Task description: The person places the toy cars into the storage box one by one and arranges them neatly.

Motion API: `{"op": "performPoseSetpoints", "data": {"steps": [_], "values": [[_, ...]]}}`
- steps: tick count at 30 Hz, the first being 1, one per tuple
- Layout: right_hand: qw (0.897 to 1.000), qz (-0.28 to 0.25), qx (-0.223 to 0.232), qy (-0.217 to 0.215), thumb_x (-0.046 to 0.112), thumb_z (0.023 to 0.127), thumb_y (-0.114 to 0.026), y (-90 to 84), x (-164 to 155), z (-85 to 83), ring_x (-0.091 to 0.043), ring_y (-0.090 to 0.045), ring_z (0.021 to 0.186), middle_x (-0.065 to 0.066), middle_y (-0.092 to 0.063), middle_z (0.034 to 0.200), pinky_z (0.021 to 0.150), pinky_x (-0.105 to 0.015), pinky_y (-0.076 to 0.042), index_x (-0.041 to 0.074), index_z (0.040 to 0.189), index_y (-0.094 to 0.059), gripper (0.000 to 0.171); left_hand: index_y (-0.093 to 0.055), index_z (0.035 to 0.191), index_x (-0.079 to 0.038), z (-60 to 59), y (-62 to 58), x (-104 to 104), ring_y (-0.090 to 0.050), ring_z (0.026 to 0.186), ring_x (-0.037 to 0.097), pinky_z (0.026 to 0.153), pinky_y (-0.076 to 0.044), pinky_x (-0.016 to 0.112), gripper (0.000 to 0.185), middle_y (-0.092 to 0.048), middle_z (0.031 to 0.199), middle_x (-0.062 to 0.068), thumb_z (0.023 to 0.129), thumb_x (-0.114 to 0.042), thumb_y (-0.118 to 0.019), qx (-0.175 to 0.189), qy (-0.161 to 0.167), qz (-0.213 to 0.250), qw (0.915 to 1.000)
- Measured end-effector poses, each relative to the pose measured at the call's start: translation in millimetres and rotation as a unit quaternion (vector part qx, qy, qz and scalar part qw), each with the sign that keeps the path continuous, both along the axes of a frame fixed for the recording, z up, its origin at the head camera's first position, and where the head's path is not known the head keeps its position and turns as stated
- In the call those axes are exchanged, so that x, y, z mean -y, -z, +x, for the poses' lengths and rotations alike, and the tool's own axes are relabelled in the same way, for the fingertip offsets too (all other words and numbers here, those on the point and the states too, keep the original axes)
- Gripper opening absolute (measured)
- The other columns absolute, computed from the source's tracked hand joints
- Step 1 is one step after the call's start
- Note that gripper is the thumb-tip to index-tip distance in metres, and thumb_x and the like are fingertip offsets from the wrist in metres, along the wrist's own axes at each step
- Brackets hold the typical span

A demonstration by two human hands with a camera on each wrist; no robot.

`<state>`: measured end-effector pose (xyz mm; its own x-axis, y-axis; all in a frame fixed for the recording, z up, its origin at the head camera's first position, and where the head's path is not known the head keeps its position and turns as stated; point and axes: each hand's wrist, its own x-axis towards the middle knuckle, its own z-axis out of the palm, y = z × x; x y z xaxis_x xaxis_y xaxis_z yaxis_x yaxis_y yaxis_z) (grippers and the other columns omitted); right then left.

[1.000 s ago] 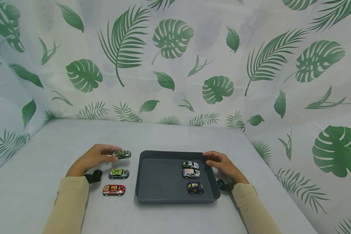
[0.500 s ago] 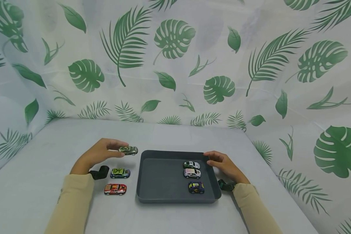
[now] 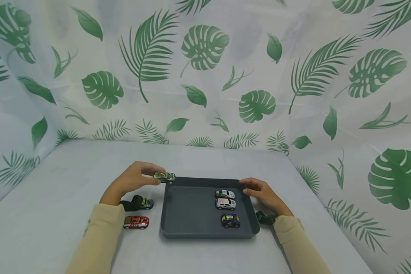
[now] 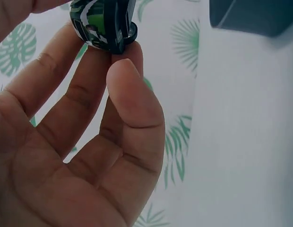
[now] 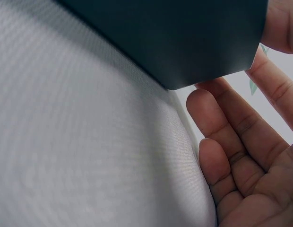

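Note:
My left hand (image 3: pixel 133 180) pinches a small green camouflage toy car (image 3: pixel 166 177) between thumb and fingers, held up at the far left corner of the dark grey tray (image 3: pixel 188 213). In the left wrist view one end of the camouflage toy car (image 4: pixel 95 23) shows above the palm. My right hand (image 3: pixel 263 193) holds the tray at its far right corner. Seen from the right wrist, the thumb and fingers lie around the corner of the tray (image 5: pixel 193 47). A white-and-green toy car (image 3: pixel 225 194), a white one (image 3: pixel 225 204) and a dark blue-and-yellow one (image 3: pixel 230 220) stand inside on the right.
Left of the tray, a red toy car (image 3: pixel 136 222) stands on the white table (image 3: pixel 178 258). Behind it a yellow-green and blue toy car (image 3: pixel 146 203) is partly hidden by the black wrist camera (image 3: pixel 131 204). Leaf-printed cloth (image 3: pixel 219 83) encloses the back and sides.
My left hand has lifted the camouflage toy car off the table and carried it right, up to the tray's far left corner. The right hand has stayed at the tray.

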<state>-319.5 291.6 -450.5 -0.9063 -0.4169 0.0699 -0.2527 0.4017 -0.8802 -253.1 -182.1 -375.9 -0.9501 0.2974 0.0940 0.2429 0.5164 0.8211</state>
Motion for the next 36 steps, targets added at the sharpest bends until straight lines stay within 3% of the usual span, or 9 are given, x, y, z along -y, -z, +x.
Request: {"op": "performPoseSetpoints", "data": {"steps": [17, 28, 36], "values": [[1.000, -0.007, -0.003, -0.013, 0.013, 0.105, -0.071, 1.9, -4, -2.9, -0.013, -0.066, 0.120, -0.023, -0.066, 0.141, 0.105, -0.030, -0.048, -0.005, 0.141, -0.065, 0.042, -0.079, 0.128, -0.005, 0.4, -1.9, -30, -0.063, 0.131, 0.044, 0.107, -0.050, 0.065, 0.036, -0.073, 0.135, 0.017, 0.093, -0.011, -0.084, -0.005, 0.005, -0.009, 0.9999], [1.000, -0.007, 0.002, -0.010, 0.012, 0.105, -0.070, 1.3, -4, -1.9, -0.024, -0.065, 0.126, -0.025, -0.065, 0.142, 0.113, -0.048, -0.045, -0.006, 0.142, -0.064, 0.042, -0.078, 0.129, -0.004, -6.8, 4.0, -45, -0.064, 0.131, 0.043, 0.107, -0.051, 0.063, 0.036, -0.073, 0.135, 0.018, 0.094, -0.009, -0.083, 0.001, 0.016, -0.003, 0.9999], [1.000, -0.003, 0.006, -0.004, 0.011, 0.105, -0.069, 0.2, -4, -0.7, -0.032, -0.064, 0.127, -0.026, -0.066, 0.140, 0.113, -0.049, -0.044, -0.006, 0.142, -0.063, 0.041, -0.078, 0.129, -0.004, -12.5, 8.8, -55, -0.065, 0.129, 0.042, 0.105, -0.053, 0.060, 0.034, -0.072, 0.136, 0.018, 0.095, -0.008, -0.082, 0.005, 0.020, 0.000, 0.9998]]}}
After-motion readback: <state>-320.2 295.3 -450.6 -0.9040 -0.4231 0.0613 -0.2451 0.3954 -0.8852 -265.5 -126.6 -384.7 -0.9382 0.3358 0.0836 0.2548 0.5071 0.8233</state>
